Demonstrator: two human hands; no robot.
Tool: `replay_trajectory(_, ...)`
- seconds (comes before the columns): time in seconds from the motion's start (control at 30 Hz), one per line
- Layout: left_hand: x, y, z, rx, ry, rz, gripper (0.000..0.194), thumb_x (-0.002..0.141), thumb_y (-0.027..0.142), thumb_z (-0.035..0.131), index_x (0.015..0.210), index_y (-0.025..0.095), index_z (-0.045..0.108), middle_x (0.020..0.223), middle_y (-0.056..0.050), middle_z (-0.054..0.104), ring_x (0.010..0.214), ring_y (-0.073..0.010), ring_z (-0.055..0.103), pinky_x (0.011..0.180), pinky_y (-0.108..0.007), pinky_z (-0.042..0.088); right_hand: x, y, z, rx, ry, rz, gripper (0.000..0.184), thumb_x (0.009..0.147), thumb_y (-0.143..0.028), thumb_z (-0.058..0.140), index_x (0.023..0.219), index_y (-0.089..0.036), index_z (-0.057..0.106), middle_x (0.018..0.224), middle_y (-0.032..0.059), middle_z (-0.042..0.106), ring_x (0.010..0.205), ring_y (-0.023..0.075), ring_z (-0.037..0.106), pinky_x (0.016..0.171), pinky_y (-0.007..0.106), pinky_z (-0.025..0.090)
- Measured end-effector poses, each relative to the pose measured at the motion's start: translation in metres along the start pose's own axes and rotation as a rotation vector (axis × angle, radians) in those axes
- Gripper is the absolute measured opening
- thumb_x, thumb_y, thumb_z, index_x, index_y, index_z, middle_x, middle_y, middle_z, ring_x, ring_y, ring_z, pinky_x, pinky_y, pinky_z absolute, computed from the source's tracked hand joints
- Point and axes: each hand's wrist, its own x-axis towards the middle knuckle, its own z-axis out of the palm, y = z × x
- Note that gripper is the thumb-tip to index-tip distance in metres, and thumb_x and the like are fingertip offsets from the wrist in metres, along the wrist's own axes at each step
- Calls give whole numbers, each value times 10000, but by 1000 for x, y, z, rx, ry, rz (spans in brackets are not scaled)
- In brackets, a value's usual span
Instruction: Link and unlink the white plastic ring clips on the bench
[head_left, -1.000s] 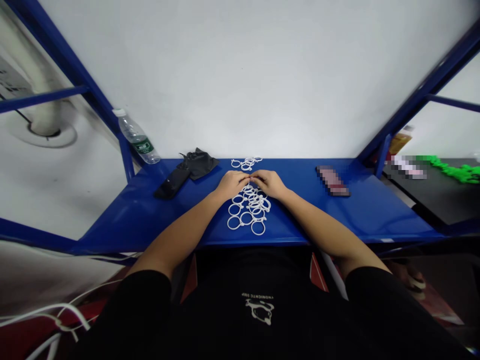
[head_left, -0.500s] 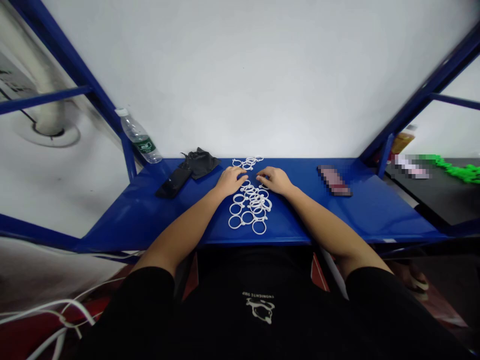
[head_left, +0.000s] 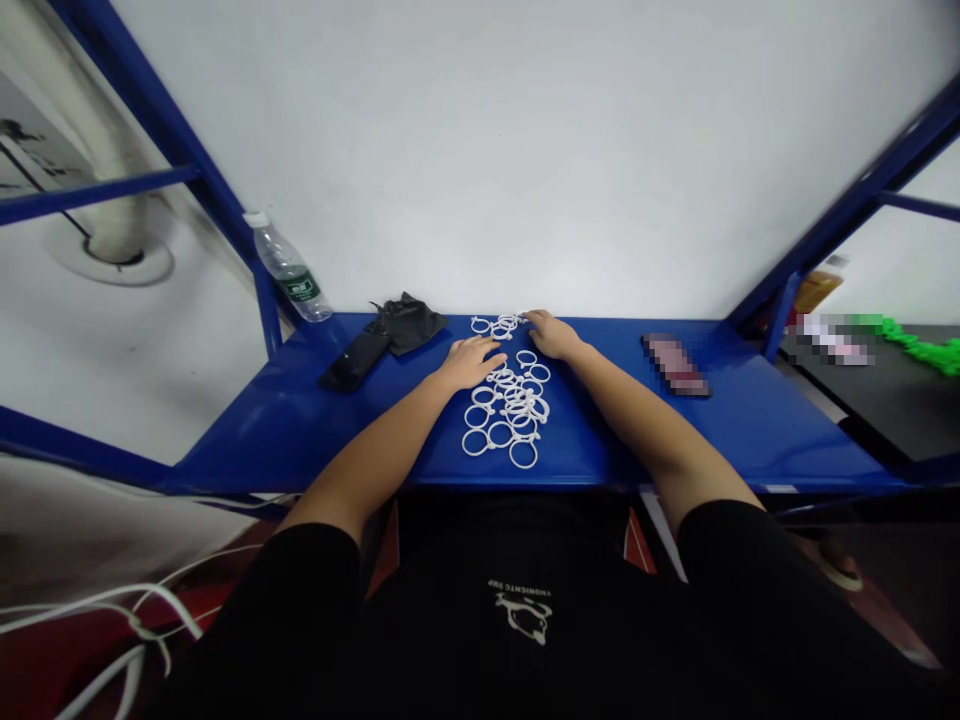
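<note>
Several white plastic rings with small knobs, some joined together, lie in a cluster (head_left: pixel 501 434) in front of me on the blue table (head_left: pixel 360 440). A smaller group of the same rings (head_left: pixel 481 325) sits further back, close to the wall. My left hand (head_left: pixel 472 362) rests palm down at the far end of the near cluster, its fingers apart and partly covering a ring. Beyond it, my right hand (head_left: pixel 553 335) reaches to the right side of the far group, fingertips at its outermost ring. Its fingers look loosely spread; whether they touch that ring is unclear.
Left of my hands lie a black phone-like object (head_left: pixel 355 362) and a crumpled black bag (head_left: pixel 414 325). A plastic bottle (head_left: pixel 300 285) leans against the blue frame (head_left: pixel 268 310). A blurred-out phone-shaped item (head_left: pixel 676 365) is to the right, with green pieces (head_left: pixel 926 350) on a black surface beyond.
My hands were together over the rings, fingertips meeting, then parted. My right hand has moved back to the far group, uncovering rings in the near cluster. My left hand stayed near its place.
</note>
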Motion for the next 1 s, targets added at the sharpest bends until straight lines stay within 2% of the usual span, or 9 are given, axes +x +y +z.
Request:
replay_trajectory(0.07, 0, 1, -1, 1, -10, -11, 484, 1142, 522, 558, 1507, 248, 716, 1685, -112, 595, 1615, -379, 486, 1333, -615, 340, 10, 0, 1, -47, -59, 37, 678, 1018, -139, 545, 1694, -124, 512, 1719, 207, 539, 1454, 388, 647, 1224, 500, 527)
replay_trajectory(0.13, -1, 2, -2, 2, -14, -16, 480, 1144, 518, 557, 1510, 251, 715, 1684, -110, 597, 1614, -376, 490, 1335, -604, 347, 12, -3, 2, -84, -80, 64, 673, 1034, -160, 538, 1706, -158, 504, 1675, 204, 587, 1420, 401, 670, 1192, 506, 550)
replay_trajectory(0.27, -1, 4, -4, 16, -12, -21, 483, 1144, 526, 553, 1512, 258, 714, 1672, -101, 611, 1596, -359, 511, 1340, -571, 359, 4, -10, -1, -115, -67, 56, 614, 1076, -192, 488, 1688, -186, 534, 1570, 199, 665, 1339, 361, 719, 1148, 451, 575)
replay_trajectory(0.43, -1, 6, -6, 53, -25, -42, 476, 1146, 530, 544, 1512, 274, 710, 1668, -75, 617, 1593, -325, 515, 1347, -519, 353, 14, -21, -9, -156, -179, 99, 715, 1082, -255, 516, 1781, -180, 379, 1634, 218, 614, 1402, 372, 691, 1184, 455, 545)
replay_trajectory(0.57, -3, 7, -7, 55, -29, -54, 468, 1152, 499, 542, 1517, 255, 704, 1671, -86, 612, 1594, -320, 513, 1341, -501, 357, 29, -30, -10, -162, -264, 136, 620, 1074, -256, 529, 1688, -170, 539, 1585, 203, 678, 1449, 372, 663, 1197, 446, 519)
replay_trajectory(0.73, -4, 8, -9, 51, -24, -32, 429, 1125, 487, 606, 1482, 282, 726, 1633, -73, 645, 1542, -329, 558, 1316, -500, 378, 17, -33, -9, -129, -229, 49, 483, 1067, -251, 551, 1524, -185, 694, 1480, 161, 761, 1330, 327, 731, 1113, 391, 550)
replay_trajectory(0.83, -5, 9, -9, 40, -18, -40, 400, 1107, 490, 641, 1436, 290, 748, 1585, -72, 678, 1499, -331, 588, 1304, -521, 371, 6, -31, -9, -113, -215, -23, 454, 1053, -237, 572, 1474, -185, 733, 1431, 149, 788, 1265, 315, 754, 1068, 370, 560)
replay_trajectory(1.0, -7, 13, -11, 33, 6, -82, 363, 1067, 470, 714, 1389, 310, 771, 1569, -68, 689, 1502, -346, 571, 1334, -590, 287, -4, -29, -9, -73, -157, -3, 674, 1002, -193, 605, 1669, -120, 554, 1454, 170, 773, 1295, 319, 732, 1106, 368, 542)
